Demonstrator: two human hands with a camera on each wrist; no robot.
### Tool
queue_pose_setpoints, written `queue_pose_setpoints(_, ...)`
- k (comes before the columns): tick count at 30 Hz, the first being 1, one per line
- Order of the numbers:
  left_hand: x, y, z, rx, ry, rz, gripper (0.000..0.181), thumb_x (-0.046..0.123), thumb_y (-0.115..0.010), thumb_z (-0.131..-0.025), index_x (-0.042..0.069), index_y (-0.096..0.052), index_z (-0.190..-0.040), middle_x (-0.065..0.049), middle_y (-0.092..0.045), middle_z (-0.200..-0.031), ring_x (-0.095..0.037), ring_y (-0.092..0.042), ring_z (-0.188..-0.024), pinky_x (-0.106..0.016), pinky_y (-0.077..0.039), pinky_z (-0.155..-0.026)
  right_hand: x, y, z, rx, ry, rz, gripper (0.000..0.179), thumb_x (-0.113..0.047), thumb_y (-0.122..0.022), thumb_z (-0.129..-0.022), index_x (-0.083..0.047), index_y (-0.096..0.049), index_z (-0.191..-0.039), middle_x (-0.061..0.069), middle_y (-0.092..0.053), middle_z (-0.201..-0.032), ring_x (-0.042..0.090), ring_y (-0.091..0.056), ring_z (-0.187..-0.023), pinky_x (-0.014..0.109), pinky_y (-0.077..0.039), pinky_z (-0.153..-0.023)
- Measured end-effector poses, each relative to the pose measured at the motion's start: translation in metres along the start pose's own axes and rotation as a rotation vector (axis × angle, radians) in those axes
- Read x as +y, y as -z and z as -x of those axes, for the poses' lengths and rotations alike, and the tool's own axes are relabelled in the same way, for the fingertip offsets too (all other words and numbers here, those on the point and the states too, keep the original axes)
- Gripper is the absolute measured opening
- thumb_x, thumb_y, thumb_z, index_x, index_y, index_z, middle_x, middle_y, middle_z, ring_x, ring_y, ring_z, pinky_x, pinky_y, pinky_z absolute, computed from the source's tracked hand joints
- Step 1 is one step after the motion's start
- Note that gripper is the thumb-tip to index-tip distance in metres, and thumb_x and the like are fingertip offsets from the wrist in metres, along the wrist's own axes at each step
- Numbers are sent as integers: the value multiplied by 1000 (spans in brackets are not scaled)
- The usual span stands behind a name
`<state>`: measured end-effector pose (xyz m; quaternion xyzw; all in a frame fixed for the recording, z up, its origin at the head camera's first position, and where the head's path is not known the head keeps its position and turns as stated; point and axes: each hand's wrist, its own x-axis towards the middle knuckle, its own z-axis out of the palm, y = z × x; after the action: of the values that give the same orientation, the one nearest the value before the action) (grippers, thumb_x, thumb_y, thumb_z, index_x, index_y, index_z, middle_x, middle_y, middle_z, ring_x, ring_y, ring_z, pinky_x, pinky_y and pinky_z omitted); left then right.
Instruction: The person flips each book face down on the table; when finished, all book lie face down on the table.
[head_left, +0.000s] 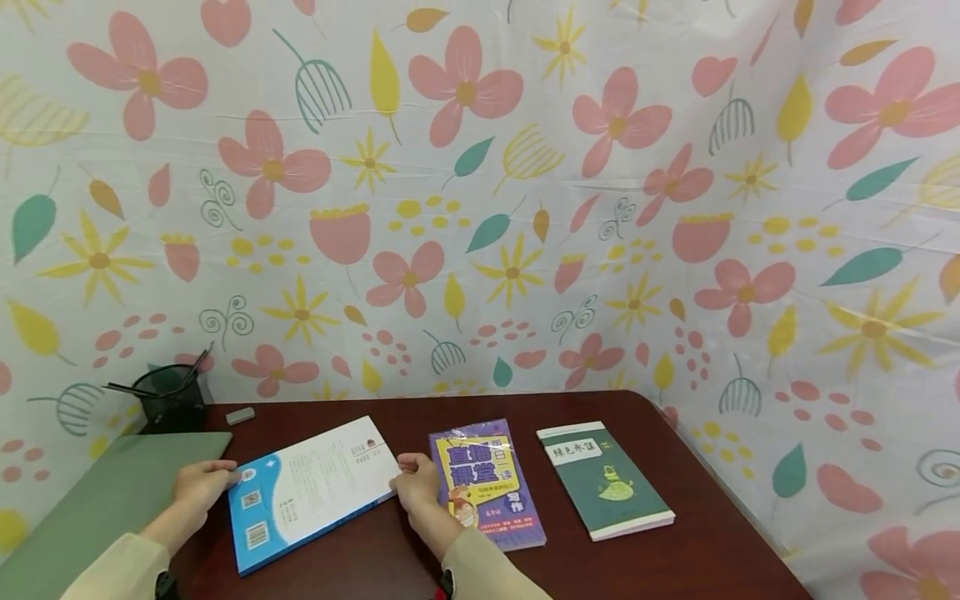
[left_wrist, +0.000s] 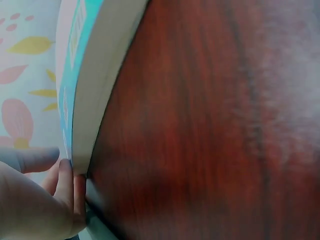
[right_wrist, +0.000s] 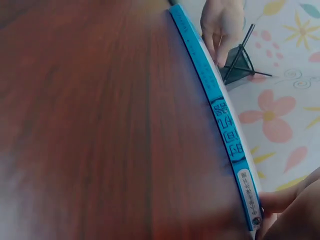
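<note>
A book [head_left: 318, 492] with a white and blue cover lies at a slant low over the dark table, a barcode facing up. My left hand [head_left: 201, 492] grips its left edge, thumb on the cover side; in the left wrist view the fingers of that hand [left_wrist: 42, 200] meet the page edge at a corner. At the opposite end, my right hand [head_left: 420, 487] pinches the book's right edge. The right wrist view shows the blue spine [right_wrist: 220, 115], with the right hand [right_wrist: 295, 205] at its near end.
A purple book [head_left: 487, 483] lies just right of my right hand, and a green book [head_left: 606, 482] farther right. Back left stand a black mesh pen holder [head_left: 172, 400] and a small eraser-like block [head_left: 240, 416]. A green mat [head_left: 112, 508] covers the left side.
</note>
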<state>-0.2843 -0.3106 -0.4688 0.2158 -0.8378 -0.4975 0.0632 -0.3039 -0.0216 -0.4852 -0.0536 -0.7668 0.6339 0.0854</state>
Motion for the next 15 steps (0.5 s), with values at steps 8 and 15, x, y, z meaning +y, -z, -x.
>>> queue_pose_setpoints(8,-4,-3,13,75,-70,-96,33,6,-60,-89,-18,-58,-113,-38,-57,-111,-39,-57,-91,-28,-50,-61,-1,-14,-8,61,-3,-23,33,18,-55,-67,3,-68,-93,12,-64,-87,17,-55,-79,22,-45,-66)
queue_pose_setpoints(15,-3,-1,21,88,-88,-130,35,6,-61,-88,-18,-60,-113,-39,-55,-119,-45,-55,-101,-46,-51,-77,-2,-22,-17,154,21,-3,28,15,-53,-72,2,-70,-90,12,-65,-84,18,-57,-80,25,-46,-71)
